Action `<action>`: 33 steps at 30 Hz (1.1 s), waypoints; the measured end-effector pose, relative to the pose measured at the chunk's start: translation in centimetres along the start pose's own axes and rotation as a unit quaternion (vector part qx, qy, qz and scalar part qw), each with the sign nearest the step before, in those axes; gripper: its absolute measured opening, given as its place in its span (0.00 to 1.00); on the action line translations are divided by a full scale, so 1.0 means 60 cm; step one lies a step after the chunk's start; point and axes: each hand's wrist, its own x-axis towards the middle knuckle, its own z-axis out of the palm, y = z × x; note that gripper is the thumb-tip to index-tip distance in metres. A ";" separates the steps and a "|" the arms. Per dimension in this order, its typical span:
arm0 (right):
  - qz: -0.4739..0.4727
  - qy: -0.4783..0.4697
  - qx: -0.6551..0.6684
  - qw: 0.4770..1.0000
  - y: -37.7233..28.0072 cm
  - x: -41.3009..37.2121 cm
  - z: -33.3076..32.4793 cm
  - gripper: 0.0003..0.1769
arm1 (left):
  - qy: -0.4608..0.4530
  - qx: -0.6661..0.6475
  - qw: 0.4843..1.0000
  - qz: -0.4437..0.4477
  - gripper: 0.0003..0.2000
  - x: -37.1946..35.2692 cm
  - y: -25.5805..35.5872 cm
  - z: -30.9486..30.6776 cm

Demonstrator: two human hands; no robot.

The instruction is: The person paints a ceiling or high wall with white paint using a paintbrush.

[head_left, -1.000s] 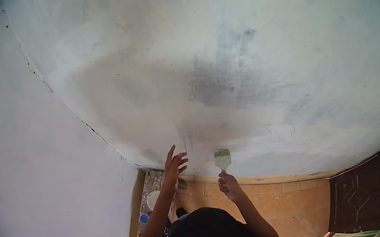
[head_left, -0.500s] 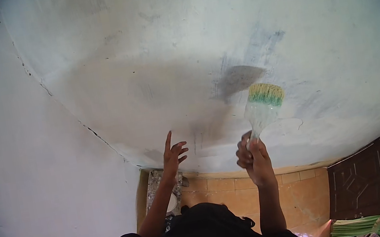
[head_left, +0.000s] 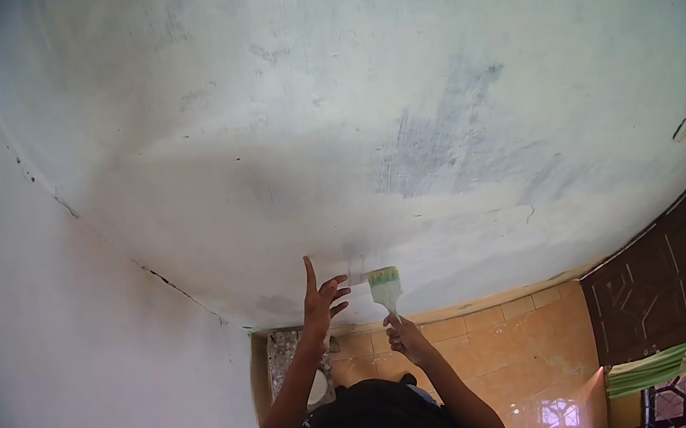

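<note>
My right hand (head_left: pixel 406 339) is closed around the handle of a wide paintbrush (head_left: pixel 386 290), whose yellow and green bristles point up, close to the lower part of the whitish wall (head_left: pixel 286 196). To its left, my left hand (head_left: pixel 320 308) is raised with its fingers spread and holds nothing. Grey-blue patches (head_left: pixel 440 143) and streaks show on the wall above the brush. Whether the bristles touch the wall is unclear.
A crack (head_left: pixel 168 281) runs down the wall corner at left. Below are an orange tiled floor (head_left: pixel 512 358) and a speckled surface with a white round container (head_left: pixel 318 388). At right are a dark patterned panel (head_left: pixel 673 286) and a green curtain (head_left: pixel 659 370).
My right hand and the brush have moved down and left, closer to my left hand. My left hand stays raised, slightly lower. The view has shifted a little.
</note>
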 end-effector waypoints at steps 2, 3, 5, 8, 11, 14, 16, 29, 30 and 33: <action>0.005 0.041 -0.010 0.999 0.003 0.000 0.015 0.19 | -0.002 0.004 1.000 0.000 0.39 -0.007 0.003 0.000; 0.007 0.060 -0.018 0.998 -0.007 -0.001 0.026 0.19 | -0.001 0.006 1.000 0.002 0.39 -0.008 0.006 0.000; -0.051 0.055 -0.064 0.995 -0.049 -0.021 0.059 0.20 | -0.010 0.004 1.000 0.002 0.38 -0.009 0.007 -0.009; -0.117 0.039 -0.105 0.987 -0.130 -0.078 0.127 0.21 | -0.012 -0.001 1.000 0.003 0.36 -0.005 0.006 -0.026; -0.191 0.019 -0.118 0.974 -0.192 -0.143 0.189 0.22 | -0.012 0.005 1.000 -0.002 0.34 -0.007 0.013 -0.033; -0.269 -0.009 -0.102 0.958 -0.240 -0.177 0.225 0.22 | -0.015 0.010 1.000 0.004 0.34 -0.009 0.017 -0.036; -0.283 -0.032 -0.083 0.955 -0.263 -0.163 0.227 0.21 | -0.018 0.011 1.000 0.004 0.34 -0.011 0.017 -0.033; -0.070 0.087 -0.095 0.989 0.035 0.023 0.066 0.22 | -0.019 -0.012 1.000 0.001 0.35 -0.007 0.011 -0.029; -0.041 0.099 -0.089 0.990 0.056 0.026 0.056 0.22 | -0.019 -0.013 1.000 0.000 0.35 -0.010 0.011 -0.028; 0.001 0.119 -0.081 0.990 0.071 0.034 0.049 0.22 | -0.017 -0.022 1.000 -0.006 0.35 -0.010 0.014 -0.025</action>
